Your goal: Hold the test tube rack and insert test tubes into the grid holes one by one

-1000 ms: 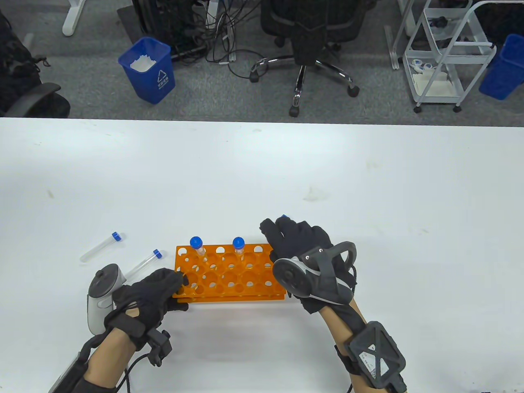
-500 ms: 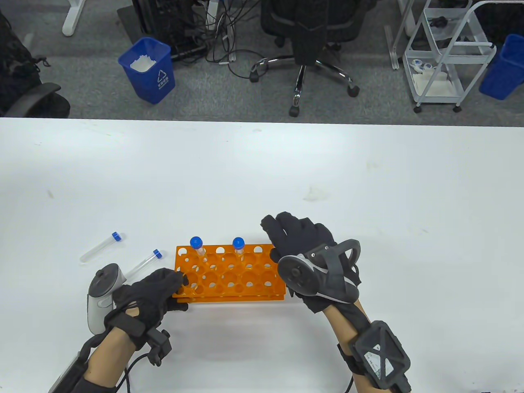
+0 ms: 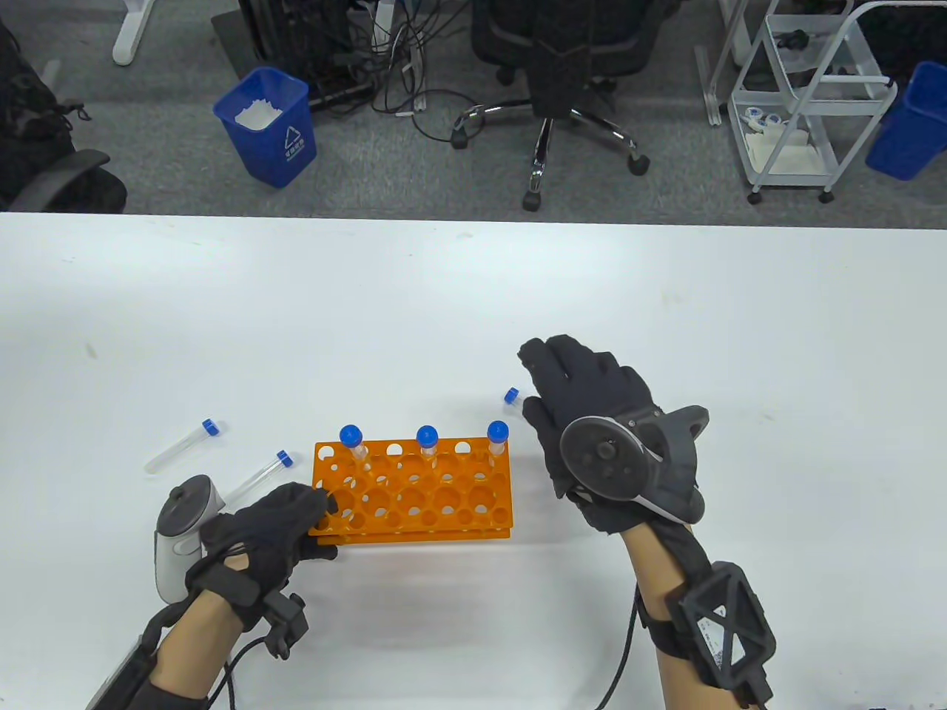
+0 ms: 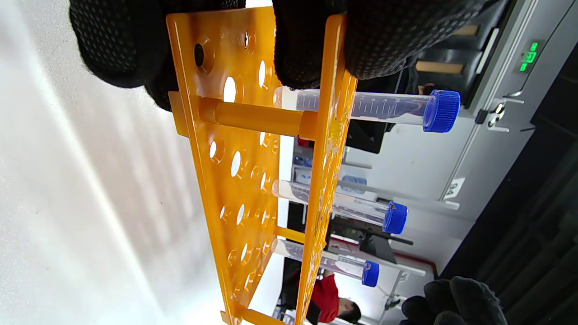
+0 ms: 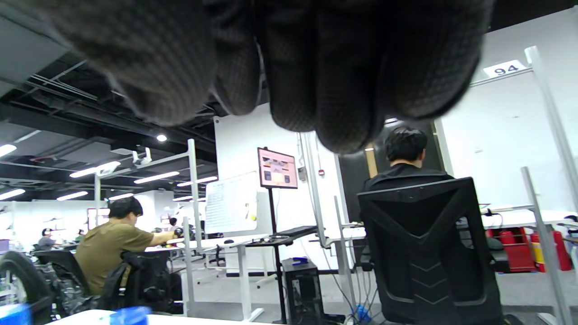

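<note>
bright overhead light, soft table shadows; right wrist fingers point(image 5: 316, 67) blurred.

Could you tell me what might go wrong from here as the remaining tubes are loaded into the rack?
The left hand grips only one end of the orange rack, so pushing a tube in could pivot it. The loose tube by the right hand may roll if nudged. Two tubes lie behind the left hand, an awkward cross-reach.

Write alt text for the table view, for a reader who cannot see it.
An orange test tube rack on a white table holds three blue-capped tubes in its far row, while the gloved left hand grips its left end. The right hand hovers right of the rack near a loose tube; two more tubes lie to the left.
</note>
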Tool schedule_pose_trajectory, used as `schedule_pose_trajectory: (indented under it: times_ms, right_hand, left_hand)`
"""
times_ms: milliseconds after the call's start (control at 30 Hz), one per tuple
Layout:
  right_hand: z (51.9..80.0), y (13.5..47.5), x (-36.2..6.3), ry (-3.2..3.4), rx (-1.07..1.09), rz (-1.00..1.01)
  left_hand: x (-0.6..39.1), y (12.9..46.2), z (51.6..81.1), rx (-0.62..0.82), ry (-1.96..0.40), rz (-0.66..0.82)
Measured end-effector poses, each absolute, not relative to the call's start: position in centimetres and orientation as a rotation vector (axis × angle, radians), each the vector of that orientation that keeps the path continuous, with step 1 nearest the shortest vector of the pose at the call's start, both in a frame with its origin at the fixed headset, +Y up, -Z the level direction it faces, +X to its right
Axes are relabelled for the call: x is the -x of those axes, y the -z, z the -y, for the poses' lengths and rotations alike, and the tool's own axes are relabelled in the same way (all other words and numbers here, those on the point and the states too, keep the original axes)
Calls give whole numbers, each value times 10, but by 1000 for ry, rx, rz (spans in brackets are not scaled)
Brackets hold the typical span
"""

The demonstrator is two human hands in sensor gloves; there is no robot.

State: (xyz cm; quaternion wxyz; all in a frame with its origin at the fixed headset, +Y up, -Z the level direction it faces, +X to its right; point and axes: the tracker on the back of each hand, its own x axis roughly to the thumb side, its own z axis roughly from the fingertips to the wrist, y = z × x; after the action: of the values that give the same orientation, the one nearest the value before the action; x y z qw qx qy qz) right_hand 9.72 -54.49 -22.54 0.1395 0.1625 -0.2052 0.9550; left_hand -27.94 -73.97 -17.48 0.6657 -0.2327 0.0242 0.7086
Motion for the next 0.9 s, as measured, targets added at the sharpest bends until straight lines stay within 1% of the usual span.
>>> schedule_pose_trajectory:
  times_ms: [100,200,367,467,533,600,700,800,900]
  right_hand:
    - [553,243,-101,-2773,-403,534]
    - [569,265,-104,-2815,-341,435]
    - [617,299,-101,-2891,-286,222]
    - [654,317,-96,-2863,-320,92]
    - [676,327,-94,-2838,-303,9]
    - [697,335,-91,-2876,-287,-46]
    - [720,343,-87,-2900,-268,-108]
    - [732,348,-83,-2913,-261,-116]
    - [743,353,-76,-2946,-277,-183]
  left_hand:
    - [279,175,740,527,-1602,-59]
    - [281,175,740,526,-1605,-61]
    - [283,176,739,521,-1613,-61]
    - [284,177,739,520,-1613,-67]
    - [285,177,739,517,-1611,-69]
    - [285,177,739,514,-1613,-70]
    - [285,177,739,515,-1614,-68]
    - [286,178,739,513,-1611,-68]
    - [286,178,739,513,-1607,-67]
